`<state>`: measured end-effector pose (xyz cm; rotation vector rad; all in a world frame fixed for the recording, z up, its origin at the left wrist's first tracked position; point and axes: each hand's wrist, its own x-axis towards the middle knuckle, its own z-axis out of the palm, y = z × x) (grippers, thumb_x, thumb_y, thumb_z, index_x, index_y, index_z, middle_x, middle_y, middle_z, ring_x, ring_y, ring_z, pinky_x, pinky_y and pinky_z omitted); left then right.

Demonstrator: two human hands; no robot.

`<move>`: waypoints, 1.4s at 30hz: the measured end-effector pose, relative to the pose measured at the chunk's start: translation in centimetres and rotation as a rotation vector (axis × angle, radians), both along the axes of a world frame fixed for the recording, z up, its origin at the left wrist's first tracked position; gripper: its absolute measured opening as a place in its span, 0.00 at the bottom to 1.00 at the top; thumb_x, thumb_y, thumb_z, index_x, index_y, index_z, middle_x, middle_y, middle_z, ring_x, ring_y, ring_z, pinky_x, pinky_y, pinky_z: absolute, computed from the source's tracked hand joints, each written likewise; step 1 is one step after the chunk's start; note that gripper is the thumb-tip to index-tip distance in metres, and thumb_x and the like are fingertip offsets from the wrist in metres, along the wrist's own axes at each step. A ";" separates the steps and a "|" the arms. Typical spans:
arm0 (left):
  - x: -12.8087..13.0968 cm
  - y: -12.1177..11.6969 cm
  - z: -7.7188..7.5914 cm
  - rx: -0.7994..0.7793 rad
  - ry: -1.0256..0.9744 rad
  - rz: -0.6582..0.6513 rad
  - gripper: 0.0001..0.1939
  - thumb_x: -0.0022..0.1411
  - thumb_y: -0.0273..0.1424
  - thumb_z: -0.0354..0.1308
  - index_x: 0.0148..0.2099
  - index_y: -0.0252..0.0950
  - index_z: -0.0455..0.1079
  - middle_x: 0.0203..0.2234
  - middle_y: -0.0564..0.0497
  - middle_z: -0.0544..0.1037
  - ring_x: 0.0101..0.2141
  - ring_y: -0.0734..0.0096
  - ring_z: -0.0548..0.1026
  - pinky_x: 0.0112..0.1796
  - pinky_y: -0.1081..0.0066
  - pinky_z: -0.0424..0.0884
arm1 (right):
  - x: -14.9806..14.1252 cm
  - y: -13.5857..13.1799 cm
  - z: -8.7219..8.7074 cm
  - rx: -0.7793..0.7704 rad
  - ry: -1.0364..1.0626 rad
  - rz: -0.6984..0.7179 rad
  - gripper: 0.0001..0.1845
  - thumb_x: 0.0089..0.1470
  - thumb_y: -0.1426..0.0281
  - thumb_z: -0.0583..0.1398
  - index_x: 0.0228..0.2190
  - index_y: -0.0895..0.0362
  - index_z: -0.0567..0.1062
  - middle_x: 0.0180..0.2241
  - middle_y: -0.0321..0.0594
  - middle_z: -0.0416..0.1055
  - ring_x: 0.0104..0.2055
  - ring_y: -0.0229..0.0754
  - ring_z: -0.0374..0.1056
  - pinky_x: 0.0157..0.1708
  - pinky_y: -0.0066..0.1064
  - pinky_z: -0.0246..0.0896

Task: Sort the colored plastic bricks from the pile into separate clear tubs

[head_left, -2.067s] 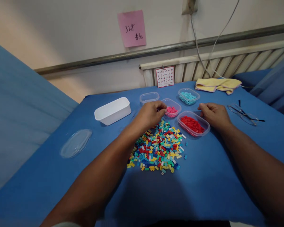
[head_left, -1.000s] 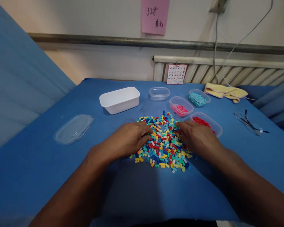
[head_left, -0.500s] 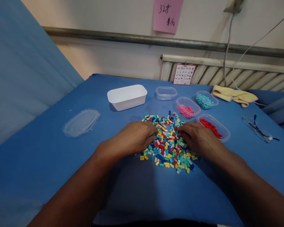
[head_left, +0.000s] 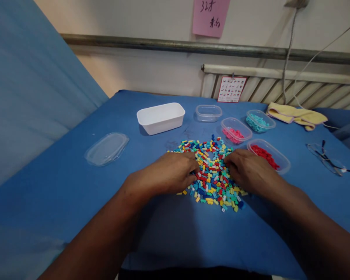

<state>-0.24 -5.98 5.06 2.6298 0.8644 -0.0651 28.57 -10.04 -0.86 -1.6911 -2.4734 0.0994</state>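
Note:
A spread pile of small building bricks (head_left: 211, 182) in mixed colours lies on the blue-covered table. My left hand (head_left: 177, 171) rests at the pile's left side, its fingers curled together down among the bricks. On the opposite side, my right hand (head_left: 245, 167) is closed in much the same way, fingertips touching the bricks. Whatever either hand grips is hidden by the fingers. Just beyond my right hand stands a clear container of red bricks (head_left: 265, 155). Behind it are a container of pink bricks (head_left: 233, 135) and another of turquoise bricks (head_left: 257, 123).
A white bin (head_left: 163, 126) and a clear container (head_left: 209, 118) stand at the back. Clear lids (head_left: 107, 149) lie on the left. Eyeglasses (head_left: 329, 159) and a folded yellow cloth (head_left: 297, 114) are on the right. A radiator (head_left: 265, 87) runs along the wall.
The camera view has shifted slightly, so everything sits a little further right. My left fingers have curled in more; both hands stay at the two sides of the brick pile.

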 end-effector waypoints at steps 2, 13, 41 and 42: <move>0.0 0.0 -0.1 -0.008 -0.015 0.002 0.08 0.72 0.29 0.59 0.41 0.39 0.80 0.40 0.48 0.81 0.42 0.62 0.79 0.42 0.66 0.71 | -0.1 0.0 0.0 -0.005 -0.001 0.011 0.12 0.66 0.75 0.57 0.43 0.55 0.81 0.39 0.46 0.80 0.43 0.51 0.76 0.40 0.36 0.62; 0.8 -0.5 -0.5 0.020 0.056 -0.034 0.07 0.71 0.29 0.60 0.44 0.39 0.80 0.43 0.47 0.81 0.41 0.62 0.80 0.38 0.66 0.68 | -0.1 -0.5 0.4 0.049 0.286 0.009 0.16 0.65 0.71 0.59 0.50 0.55 0.81 0.42 0.46 0.81 0.42 0.50 0.76 0.40 0.38 0.65; 4.5 -0.9 -4.2 -0.783 -0.783 0.482 0.10 0.68 0.38 0.67 0.42 0.36 0.81 0.30 0.52 0.83 0.29 0.75 0.79 0.34 0.74 0.77 | -3.6 -2.2 -1.1 -0.258 1.322 -0.040 0.14 0.64 0.61 0.71 0.48 0.52 0.82 0.39 0.39 0.83 0.39 0.41 0.79 0.41 0.34 0.76; 4.5 -0.9 -4.2 -0.781 -0.768 0.481 0.11 0.68 0.39 0.67 0.42 0.36 0.81 0.30 0.52 0.83 0.29 0.75 0.79 0.34 0.74 0.77 | -3.5 -2.2 -1.2 -0.221 1.276 -0.023 0.13 0.65 0.62 0.70 0.49 0.51 0.82 0.40 0.39 0.83 0.41 0.41 0.80 0.43 0.35 0.76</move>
